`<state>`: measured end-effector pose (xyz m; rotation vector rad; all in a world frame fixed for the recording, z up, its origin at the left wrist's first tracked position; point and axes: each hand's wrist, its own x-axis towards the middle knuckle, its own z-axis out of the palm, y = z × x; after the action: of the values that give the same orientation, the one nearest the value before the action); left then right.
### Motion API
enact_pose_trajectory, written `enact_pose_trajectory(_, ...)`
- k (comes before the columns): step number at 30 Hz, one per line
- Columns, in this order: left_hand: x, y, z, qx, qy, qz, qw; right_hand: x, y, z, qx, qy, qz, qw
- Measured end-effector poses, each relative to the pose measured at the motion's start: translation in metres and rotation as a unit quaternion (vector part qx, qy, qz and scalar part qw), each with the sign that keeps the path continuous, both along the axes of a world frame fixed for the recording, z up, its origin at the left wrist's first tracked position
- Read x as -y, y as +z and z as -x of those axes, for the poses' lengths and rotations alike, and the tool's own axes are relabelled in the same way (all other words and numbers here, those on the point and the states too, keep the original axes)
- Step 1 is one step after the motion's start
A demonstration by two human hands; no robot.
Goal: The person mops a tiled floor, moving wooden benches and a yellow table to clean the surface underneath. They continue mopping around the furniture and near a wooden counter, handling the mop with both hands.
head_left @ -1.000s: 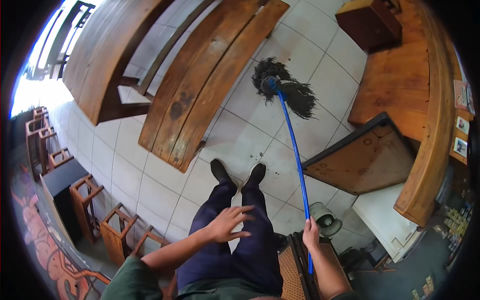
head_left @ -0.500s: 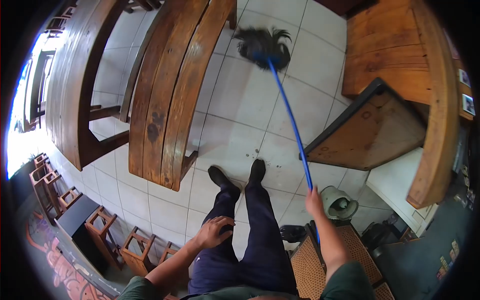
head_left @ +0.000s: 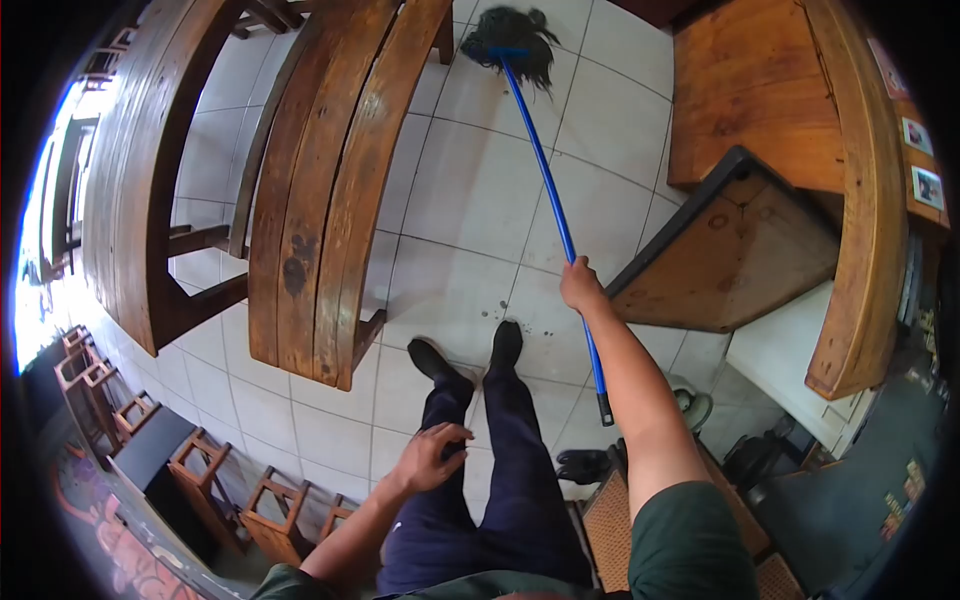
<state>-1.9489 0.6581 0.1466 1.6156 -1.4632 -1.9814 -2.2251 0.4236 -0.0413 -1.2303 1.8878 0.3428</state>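
Observation:
My right hand (head_left: 580,284) is wrapped around the blue handle of a broom (head_left: 545,178), and the arm stretches forward. The handle's black end cap sticks out below my fist. Far ahead on the tiles rests the broom's shaggy dark head (head_left: 510,45), with strands splayed around a blue bar. My left hand (head_left: 435,456) holds nothing; its loosely curved fingers hang over my left leg. Small dark crumbs (head_left: 503,306) lie on the floor in front of my shoes.
A wooden bench (head_left: 330,200) and a wooden table (head_left: 140,180) stand on the left. To the right, a dark-edged wooden panel (head_left: 735,260) juts over the floor before a wooden counter (head_left: 875,200). Several stools (head_left: 275,510) line the lower left. Woven-panel furniture (head_left: 607,535) is beside my right leg.
My right hand has moved forward and slightly left with the broom. The broom's head has slid farther away across the tiles. My left hand has barely moved.

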Motion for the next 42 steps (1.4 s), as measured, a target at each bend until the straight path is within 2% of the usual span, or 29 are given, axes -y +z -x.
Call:
enact_pose_trajectory(2,0.006,0.015,0.007,-0.006,-0.031,0.051,0.998,-0.037,0.01,-0.009,0.017,-0.021,-0.025,0.999)
enact_pose_trajectory(3,0.012,0.026,0.014,-0.01,-0.03,0.061,0.998,-0.051,0.028,-0.01,0.059,-0.056,-0.053,0.995)
enact_pose_trajectory(5,0.025,0.05,0.029,0.013,-0.109,0.179,0.978,-0.078,0.072,-0.022,0.17,-0.147,-0.128,0.966)
enact_pose_trajectory(6,0.027,0.056,0.037,0.011,-0.117,0.216,0.969,-0.081,0.1,-0.035,0.279,-0.24,-0.18,0.912)
enact_pose_trajectory(7,0.024,0.063,0.044,0.008,-0.127,0.247,0.961,-0.086,0.128,-0.052,0.38,-0.331,-0.23,0.832)
enact_pose_trajectory(9,0.03,0.081,0.046,-0.025,-0.064,0.345,0.936,-0.07,0.162,-0.093,0.476,-0.376,-0.216,0.765)
enact_pose_trajectory(11,0.048,0.103,0.034,-0.045,0.105,0.437,0.892,-0.051,0.167,-0.13,0.495,-0.328,-0.174,0.786)
enact_pose_trajectory(12,0.053,0.107,0.014,-0.015,0.103,0.469,0.877,-0.037,0.177,-0.147,0.471,-0.266,-0.148,0.828)
enact_pose_trajectory(13,0.061,0.109,-0.006,-0.055,0.155,0.482,0.861,-0.026,0.186,-0.162,0.443,-0.204,-0.122,0.864)
enact_pose_trajectory(14,0.074,0.124,-0.019,-0.133,0.271,0.484,0.821,-0.023,0.17,-0.178,0.418,-0.096,0.156,0.89)
enact_pose_trajectory(16,0.091,0.162,-0.049,-0.116,0.429,0.505,0.74,-0.002,0.167,-0.198,0.356,0.012,0.424,0.833)
enact_pose_trajectory(17,0.094,0.182,-0.073,-0.157,0.396,0.525,0.737,0.02,0.201,-0.205,0.352,0.156,0.503,0.773)
enact_pose_trajectory(18,0.096,0.194,-0.088,-0.22,0.388,0.543,0.712,0.039,0.205,-0.215,0.346,0.226,0.533,0.738)
enact_pose_trajectory(19,0.097,0.216,-0.093,-0.23,0.418,0.517,0.71,0.058,0.209,-0.224,0.34,0.291,0.562,0.696)
enact_pose_trajectory(21,0.107,0.235,-0.116,-0.239,0.414,0.508,0.717,0.079,0.197,-0.256,0.428,0.376,0.402,0.717)
enact_pose_trajectory(22,0.117,0.241,-0.118,-0.234,0.41,0.497,0.728,0.085,0.198,-0.263,0.416,0.381,0.322,0.76)
enact_pose_trajectory(23,0.131,0.242,-0.118,-0.228,0.406,0.487,0.739,0.092,0.178,-0.264,0.42,0.383,0.313,0.761)
enact_pose_trajectory(25,0.178,0.207,-0.102,-0.168,0.415,0.493,0.746,0.107,0.123,-0.266,0.473,0.337,0.367,0.726)
enact_pose_trajectory(27,0.202,0.186,-0.086,-0.208,0.436,0.523,0.702,0.14,0.101,-0.265,0.456,0.323,0.399,0.727)
enact_pose_trajectory(29,0.24,0.158,-0.078,-0.226,0.442,0.58,0.645,0.188,0.077,-0.257,0.525,0.286,0.395,0.697)
enact_pose_trajectory(31,0.278,0.137,-0.058,-0.117,0.471,0.549,0.681,0.247,0.072,-0.24,0.402,0.329,0.394,0.759)
enact_pose_trajectory(32,0.295,0.118,-0.056,-0.183,0.442,0.545,0.689,0.267,0.068,-0.236,0.4,0.328,0.395,0.76)
enact_pose_trajectory(34,0.317,0.124,-0.059,-0.173,0.447,0.515,0.711,0.288,0.064,-0.228,0.37,0.318,0.415,0.768)
enact_pose_trajectory(35,0.324,0.136,-0.065,-0.159,0.452,0.484,0.732,0.281,0.066,-0.229,0.371,0.314,0.411,0.771)
enact_pose_trajectory(36,0.319,0.156,-0.083,-0.157,0.367,0.462,0.792,0.266,0.075,-0.233,0.394,0.278,0.408,0.775)
enact_pose_trajectory(37,0.319,0.183,-0.073,-0.075,0.415,0.471,0.775,0.252,0.087,-0.237,0.416,0.241,0.408,0.776)
enact_pose_trajectory(38,0.323,0.204,-0.076,-0.166,0.377,0.458,0.787,0.234,0.102,-0.237,0.444,0.221,0.4,0.771)
enact_pose_trajectory(41,0.293,0.248,-0.064,-0.119,0.376,0.432,0.811,0.175,0.125,-0.237,0.472,0.203,0.435,0.74)
enact_pose_trajectory(42,0.302,0.244,-0.059,-0.217,0.306,0.474,0.797,0.17,0.124,-0.233,0.472,0.199,0.439,0.738)
